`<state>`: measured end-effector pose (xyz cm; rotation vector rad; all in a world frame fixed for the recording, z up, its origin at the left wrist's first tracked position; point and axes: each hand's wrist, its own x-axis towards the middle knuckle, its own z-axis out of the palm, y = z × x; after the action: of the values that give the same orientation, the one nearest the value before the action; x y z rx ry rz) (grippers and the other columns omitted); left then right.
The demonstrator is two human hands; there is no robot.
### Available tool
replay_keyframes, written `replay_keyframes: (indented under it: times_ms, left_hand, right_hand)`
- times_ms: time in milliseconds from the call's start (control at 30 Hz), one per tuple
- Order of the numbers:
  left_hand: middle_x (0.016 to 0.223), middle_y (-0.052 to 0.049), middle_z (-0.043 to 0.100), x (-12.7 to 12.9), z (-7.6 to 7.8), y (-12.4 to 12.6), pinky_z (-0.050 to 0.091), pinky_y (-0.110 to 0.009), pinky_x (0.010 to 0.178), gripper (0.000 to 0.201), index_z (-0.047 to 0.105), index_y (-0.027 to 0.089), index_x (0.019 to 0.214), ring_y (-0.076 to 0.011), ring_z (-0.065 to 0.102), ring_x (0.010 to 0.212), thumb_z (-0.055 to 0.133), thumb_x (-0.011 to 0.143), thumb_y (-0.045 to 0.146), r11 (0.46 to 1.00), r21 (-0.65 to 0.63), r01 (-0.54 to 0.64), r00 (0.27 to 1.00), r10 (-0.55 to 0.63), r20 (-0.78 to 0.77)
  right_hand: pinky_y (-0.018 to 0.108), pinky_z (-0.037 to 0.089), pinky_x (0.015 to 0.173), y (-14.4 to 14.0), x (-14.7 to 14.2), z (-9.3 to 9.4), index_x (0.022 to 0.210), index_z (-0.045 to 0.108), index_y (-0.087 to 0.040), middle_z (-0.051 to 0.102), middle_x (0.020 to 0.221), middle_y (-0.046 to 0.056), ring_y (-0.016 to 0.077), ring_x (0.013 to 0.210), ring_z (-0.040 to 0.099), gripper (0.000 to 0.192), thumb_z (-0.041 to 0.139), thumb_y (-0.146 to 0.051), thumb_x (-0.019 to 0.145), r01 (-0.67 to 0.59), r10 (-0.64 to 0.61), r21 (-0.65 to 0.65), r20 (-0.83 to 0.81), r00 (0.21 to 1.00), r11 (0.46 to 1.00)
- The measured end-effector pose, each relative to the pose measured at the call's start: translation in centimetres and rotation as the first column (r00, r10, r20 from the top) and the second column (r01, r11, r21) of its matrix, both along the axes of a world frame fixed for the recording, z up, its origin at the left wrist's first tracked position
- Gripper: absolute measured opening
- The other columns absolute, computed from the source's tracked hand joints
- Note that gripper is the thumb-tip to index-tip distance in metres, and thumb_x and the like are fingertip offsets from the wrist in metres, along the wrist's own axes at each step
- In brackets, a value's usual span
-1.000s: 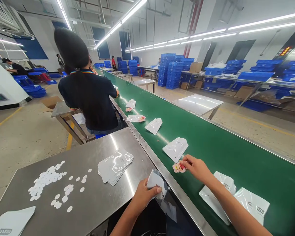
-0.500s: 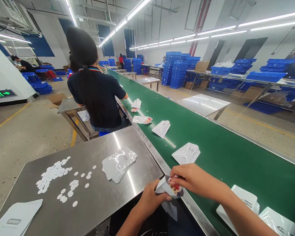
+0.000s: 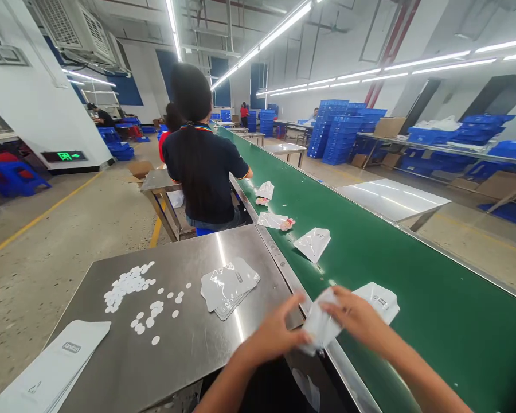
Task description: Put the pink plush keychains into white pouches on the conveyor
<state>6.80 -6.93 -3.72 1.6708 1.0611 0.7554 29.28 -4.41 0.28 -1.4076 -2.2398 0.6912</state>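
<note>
My right hand [image 3: 356, 314] pinches the upper edge of a white pouch [image 3: 321, 322], blurred by motion over the conveyor's metal edge. My left hand [image 3: 275, 330] is at the pouch's left side, fingers spread and thumb by its lower corner. The pouch's contents are hidden. Just past my right hand, another white pouch [image 3: 380, 301] lies on the green conveyor belt [image 3: 438, 310]. Farther along are a folded-looking white pouch [image 3: 313, 245], a pouch [image 3: 272, 220] with a pink figure [image 3: 288, 223] at its end, and a pouch [image 3: 265, 190] beside another pink item [image 3: 262, 201].
The steel table [image 3: 189, 355] at left holds a fanned stack of flat pouches [image 3: 230, 287], scattered white round discs [image 3: 129, 285] and more flat pouches [image 3: 58, 367]. A co-worker [image 3: 202, 172] sits ahead beside the belt. A metal side table [image 3: 391, 198] stands beyond it.
The pouch has been turned, and the pink figure seen at its mouth is now out of sight. My left hand's fingers have spread from their grip. The view has swung left.
</note>
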Motion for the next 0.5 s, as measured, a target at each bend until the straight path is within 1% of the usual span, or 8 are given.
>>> replay_keyframes:
  times_ms: [33, 67, 133, 200, 267, 333, 400, 500]
  left_hand:
    - [0.142, -0.01, 0.037, -1.4, -0.1, 1.0, 0.029, -0.039, 0.105, 0.072, 0.031, 0.02, 0.138, -0.0276, 0.034, 0.129, 0.057, 0.077, 0.047, 0.995, 0.052, -0.086, 0.989, 0.091, -0.113]
    - [0.146, -0.012, 0.029, -2.9, -0.5, 2.0, 0.022, -0.044, 0.108, 0.07, 0.027, 0.018, 0.14, -0.0286, 0.024, 0.134, 0.05, 0.082, 0.049, 0.971, 0.133, -0.2, 0.937, 0.229, -0.265]
    - [0.148, -0.017, 0.021, -5.9, -1.7, 3.7, 0.012, -0.054, 0.108, 0.071, 0.029, 0.01, 0.139, -0.0334, 0.011, 0.137, 0.048, 0.082, 0.048, 0.889, 0.325, -0.323, 0.718, 0.454, -0.528]
    - [0.147, -0.018, 0.023, -8.1, -3.3, 4.7, 0.014, -0.056, 0.107, 0.067, 0.034, 0.009, 0.136, -0.0343, 0.015, 0.136, 0.049, 0.082, 0.045, 0.858, 0.424, -0.289, 0.551, 0.511, -0.66]
    - [0.144, -0.014, 0.032, -9.2, -4.7, 4.9, 0.02, -0.053, 0.107, 0.052, 0.04, 0.014, 0.133, -0.0309, 0.024, 0.134, 0.044, 0.086, 0.039, 0.851, 0.473, -0.228, 0.495, 0.519, -0.696]
    - [0.14, -0.009, 0.041, -9.5, -5.4, 4.9, 0.023, -0.051, 0.107, 0.042, 0.046, 0.019, 0.129, -0.0267, 0.032, 0.131, 0.036, 0.091, 0.033, 0.832, 0.518, -0.199, 0.496, 0.542, -0.679]
    - [0.136, -0.007, 0.046, -9.5, -5.5, 4.7, 0.022, -0.05, 0.108, 0.039, 0.048, 0.021, 0.127, -0.0243, 0.037, 0.129, 0.033, 0.093, 0.033, 0.81, 0.553, -0.197, 0.502, 0.568, -0.653]
    - [0.133, -0.008, 0.049, -9.6, -5.3, 4.8, 0.02, -0.051, 0.109, 0.041, 0.048, 0.019, 0.127, -0.0238, 0.04, 0.127, 0.031, 0.093, 0.036, 0.799, 0.573, -0.182, 0.505, 0.576, -0.643]
  right_hand:
    - [0.033, 0.052, 0.07, 1.5, 1.4, -0.7, 0.075, 0.066, -0.021, 0.066, 0.09, 0.006, 0.0227, 0.082, 0.063, 0.042, 0.039, -0.052, 0.086, 0.163, -0.163, 0.009, 0.008, 0.987, 0.987]
    - [0.034, 0.051, 0.066, 2.9, 2.9, -1.4, 0.075, 0.065, -0.021, 0.066, 0.082, 0.006, 0.0238, 0.077, 0.063, 0.044, 0.04, -0.056, 0.084, 0.308, -0.308, 0.002, 0.04, 0.95, 0.951]
    - [0.036, 0.05, 0.063, 5.6, 5.9, -2.6, 0.078, 0.064, -0.02, 0.066, 0.074, 0.006, 0.0253, 0.071, 0.063, 0.048, 0.041, -0.062, 0.08, 0.499, -0.489, -0.063, 0.131, 0.863, 0.864]
    - [0.039, 0.049, 0.063, 7.4, 8.1, -3.6, 0.089, 0.063, -0.018, 0.067, 0.082, 0.008, 0.0273, 0.074, 0.063, 0.052, 0.042, -0.064, 0.077, 0.587, -0.566, -0.07, 0.199, 0.8, 0.806]
    - [0.042, 0.049, 0.067, 8.4, 9.0, -4.2, 0.104, 0.058, -0.016, 0.064, 0.101, 0.012, 0.0301, 0.085, 0.062, 0.057, 0.042, -0.064, 0.077, 0.616, -0.61, 0.039, 0.203, 0.766, 0.787]
    - [0.044, 0.048, 0.07, 8.6, 8.3, -4.3, 0.112, 0.054, -0.017, 0.058, 0.115, 0.014, 0.0312, 0.096, 0.059, 0.058, 0.04, -0.062, 0.079, 0.595, -0.62, 0.178, 0.166, 0.767, 0.783]
    - [0.043, 0.048, 0.075, 8.5, 6.3, -4.0, 0.113, 0.054, -0.019, 0.054, 0.12, 0.012, 0.0293, 0.102, 0.056, 0.052, 0.038, -0.058, 0.082, 0.507, -0.549, 0.265, 0.115, 0.828, 0.82]
    - [0.039, 0.046, 0.084, 8.3, 1.5, -3.1, 0.112, 0.054, -0.021, 0.054, 0.122, 0.008, 0.0248, 0.109, 0.052, 0.044, 0.035, -0.051, 0.087, 0.321, -0.36, 0.32, 0.071, 0.93, 0.892]
